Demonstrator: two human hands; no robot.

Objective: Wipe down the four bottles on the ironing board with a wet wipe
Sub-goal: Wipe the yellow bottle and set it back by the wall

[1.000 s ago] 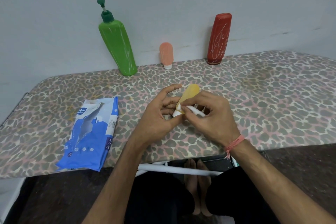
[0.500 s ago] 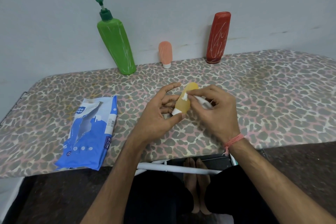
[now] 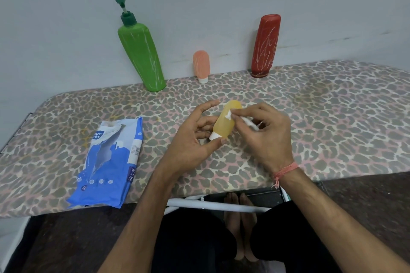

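Head view looks down on the ironing board [image 3: 332, 122], its cover printed in a grey and pink leopard pattern, pushed up against a pale wall [image 3: 66, 29]. Over the middle of the board the left hand [image 3: 193, 139] grasps a small yellow bottle [image 3: 224, 124], cap end down by the thumb, fingers spread behind it. The right hand [image 3: 266, 135] is pinched on a white wet wipe [image 3: 229, 115], pressing a corner of it against the upper part of the yellow bottle; the rest of the wipe trails back under the fingers. A pink thread bracelet [image 3: 285, 170] circles the right wrist.

Along the wall stand three more bottles, well apart from each other: a tall green pump bottle [image 3: 142, 60] on the left, leaning towards the wall, a small peach bottle [image 3: 201, 65] standing on its white cap in the middle, and a red bottle [image 3: 265, 46] on the right. The green and red ones carry pale scribbled marks.

To the left of the hands a blue and white wipes packet [image 3: 111, 162] lies flat near the board's front edge, its top torn open. Below the edge show the white frame bar [image 3: 213, 205], bare feet [image 3: 240, 224] and dark trousers.
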